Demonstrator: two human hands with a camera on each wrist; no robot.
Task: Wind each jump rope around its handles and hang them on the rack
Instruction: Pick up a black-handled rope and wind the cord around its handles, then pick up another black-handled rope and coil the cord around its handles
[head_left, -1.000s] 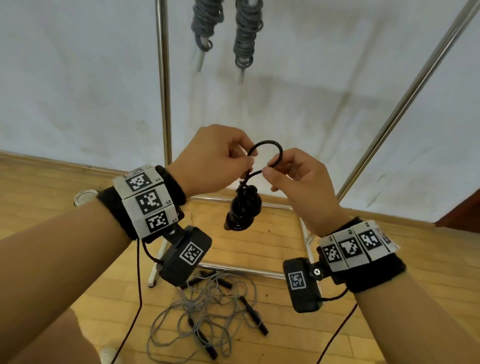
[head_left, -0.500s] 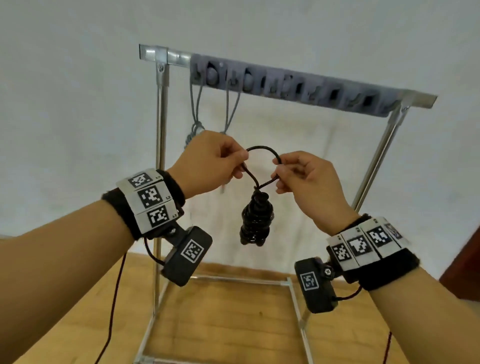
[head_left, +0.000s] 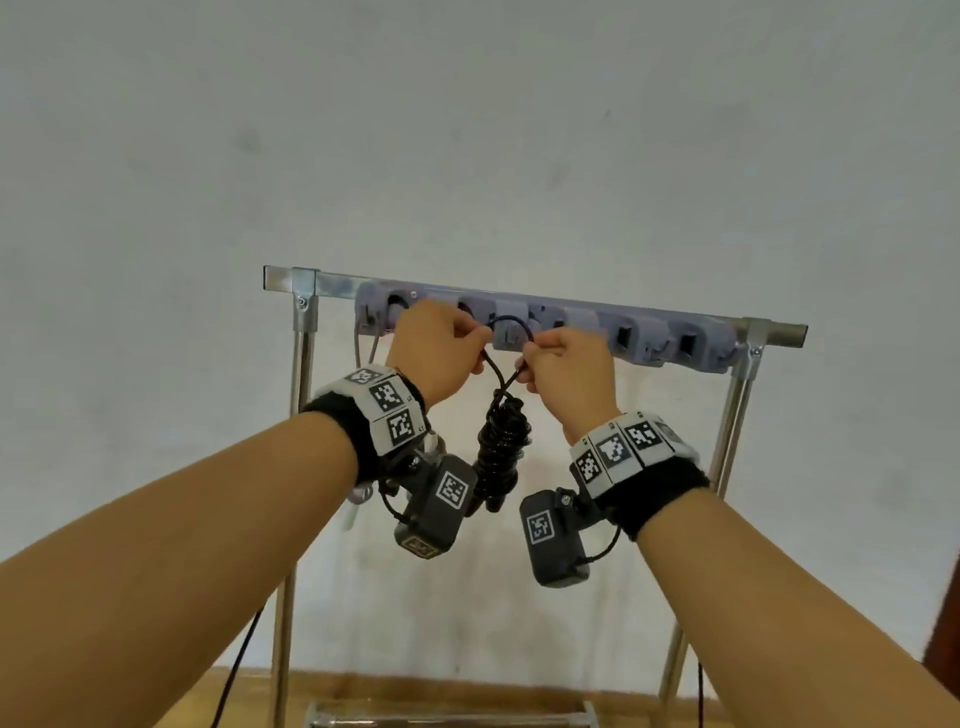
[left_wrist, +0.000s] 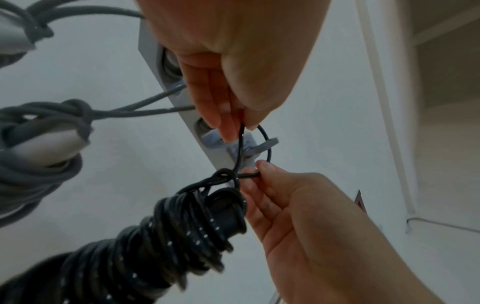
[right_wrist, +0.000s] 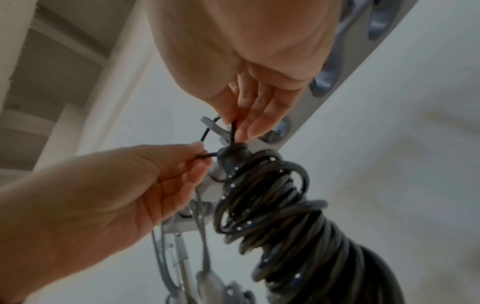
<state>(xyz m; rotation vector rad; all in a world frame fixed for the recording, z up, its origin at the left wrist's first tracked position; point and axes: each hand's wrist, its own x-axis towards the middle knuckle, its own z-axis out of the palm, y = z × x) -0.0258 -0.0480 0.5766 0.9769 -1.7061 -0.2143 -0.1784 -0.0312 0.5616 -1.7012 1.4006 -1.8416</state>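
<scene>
A black jump rope (head_left: 501, 447) is wound in a tight bundle round its handles and hangs between my hands. Its short top loop (head_left: 511, 323) is held up against a hook (head_left: 508, 340) on the rack's grey hook strip (head_left: 628, 335). My left hand (head_left: 475, 343) pinches the loop's left side and my right hand (head_left: 532, 351) pinches its right side. In the left wrist view the hook's tip (left_wrist: 266, 145) shows inside the loop (left_wrist: 269, 150), above the bundle (left_wrist: 161, 242). The right wrist view shows the same loop (right_wrist: 205, 134) and bundle (right_wrist: 285, 216).
Two grey wound ropes (left_wrist: 41, 131) hang from the hooks left of my left hand. The metal rack's top bar (head_left: 774, 332) rests on upright posts (head_left: 298, 467). Several hooks (head_left: 688, 345) to the right hold nothing. A white wall lies behind and wooden floor (head_left: 415, 696) below.
Both hands have lifted the black bundle from chest height up to the hook strip, and the loop now sits at a hook. The head view has tilted up, so the floor ropes are out of view.
</scene>
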